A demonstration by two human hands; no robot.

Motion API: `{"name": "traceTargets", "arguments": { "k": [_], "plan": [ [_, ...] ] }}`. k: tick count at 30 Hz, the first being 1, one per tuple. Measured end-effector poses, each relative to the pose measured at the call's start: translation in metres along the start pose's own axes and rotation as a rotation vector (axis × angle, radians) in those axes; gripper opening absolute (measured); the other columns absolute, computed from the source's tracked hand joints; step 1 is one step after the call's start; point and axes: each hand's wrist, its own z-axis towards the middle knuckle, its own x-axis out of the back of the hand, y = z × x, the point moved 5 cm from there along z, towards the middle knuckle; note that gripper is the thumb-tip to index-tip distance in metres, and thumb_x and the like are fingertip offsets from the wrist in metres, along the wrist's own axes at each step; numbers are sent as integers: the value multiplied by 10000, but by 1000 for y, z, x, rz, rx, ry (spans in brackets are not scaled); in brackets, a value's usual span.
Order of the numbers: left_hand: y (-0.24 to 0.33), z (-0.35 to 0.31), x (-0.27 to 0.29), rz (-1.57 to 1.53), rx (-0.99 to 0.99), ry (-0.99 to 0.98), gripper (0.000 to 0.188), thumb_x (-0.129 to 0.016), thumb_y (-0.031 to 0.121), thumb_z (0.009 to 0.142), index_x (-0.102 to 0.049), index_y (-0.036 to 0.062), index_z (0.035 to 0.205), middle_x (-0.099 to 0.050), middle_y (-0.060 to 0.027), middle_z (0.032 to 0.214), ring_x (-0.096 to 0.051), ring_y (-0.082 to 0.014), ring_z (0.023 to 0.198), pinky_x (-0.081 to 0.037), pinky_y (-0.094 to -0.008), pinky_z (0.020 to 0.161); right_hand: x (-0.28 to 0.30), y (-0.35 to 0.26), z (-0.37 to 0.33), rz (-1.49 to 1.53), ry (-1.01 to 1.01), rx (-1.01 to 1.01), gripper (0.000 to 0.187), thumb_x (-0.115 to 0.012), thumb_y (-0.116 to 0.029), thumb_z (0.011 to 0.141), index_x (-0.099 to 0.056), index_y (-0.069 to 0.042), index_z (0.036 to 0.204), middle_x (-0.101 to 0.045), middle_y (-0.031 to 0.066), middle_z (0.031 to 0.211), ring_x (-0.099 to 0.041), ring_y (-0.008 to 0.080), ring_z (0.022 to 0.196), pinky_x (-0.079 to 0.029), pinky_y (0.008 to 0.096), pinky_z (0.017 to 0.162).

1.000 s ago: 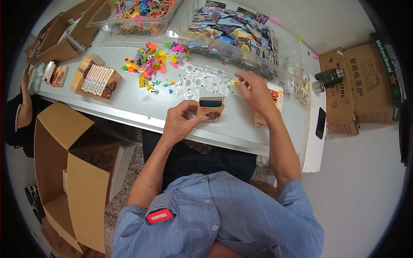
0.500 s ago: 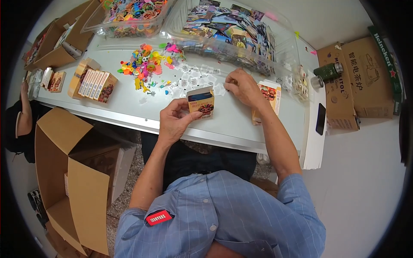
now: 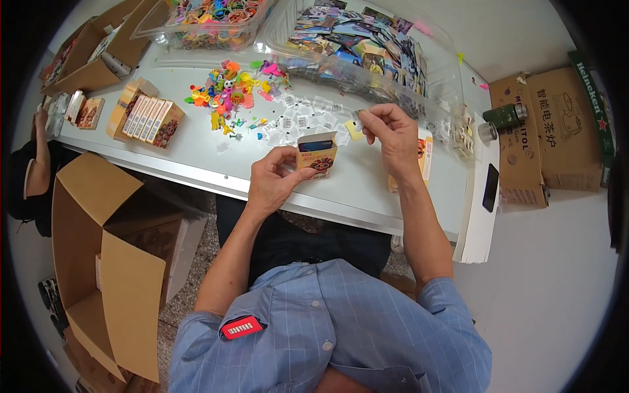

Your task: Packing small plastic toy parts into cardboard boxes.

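My left hand (image 3: 278,180) is wrapped round a small printed cardboard box (image 3: 317,161), which it holds upright with the top flap raised. Something dark shows inside the opening. To the right of the box, my right hand (image 3: 392,134) pinches a small flat packet (image 3: 354,130), partly clear and partly yellow, above the tabletop. Several small white packets (image 3: 303,119) with dark printing lie scattered just beyond the box. A pile of colourful plastic toys (image 3: 229,92) is to their left. Partly hidden behind my right forearm lies another printed box (image 3: 424,157).
Clear tubs of coloured bands (image 3: 206,19) and picture cards (image 3: 367,39) stand at the back. A row of boxes (image 3: 151,121) is on the left. An open carton (image 3: 134,295) sits below the table. A phone (image 3: 490,187) lies right; another person's arm (image 3: 40,141) shows far left.
My right hand has lifted off the scattered packets and moved right, now with a small packet between its fingers. The left hand still holds the box; the whole view has shifted slightly.
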Motion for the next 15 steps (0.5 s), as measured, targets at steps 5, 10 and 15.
{"name": "traceTargets", "arguments": {
  "k": [5,10,15],
  "plan": [
    [3,0,-1,-20,3,-21,367,-833,53,796,-654,9,1113,-708,-59,958,-657,-85,839,-540,-209,658,-33,-16,-25,5,-82,169,91,-733,5,870,-686,-6,948,-688,50,847,-606,89,727,-485,226,647],
    [5,1,-3,-31,-30,-42,361,-831,57,798,-655,7,1109,-707,-59,945,-655,-80,812,-534,-201,632,-46,-14,-30,-270,-189,361,114,-748,-7,859,-710,-17,966,-700,37,883,-623,80,774,-488,219,683],
    [3,-1,1,5,-28,-34,368,-838,68,792,-658,2,1106,-710,-66,939,-652,-76,786,-528,-197,617,-53,-15,-32,-404,-213,308,136,-757,-22,855,-716,-24,984,-697,22,882,-619,73,765,-488,215,677]
  ]
}}
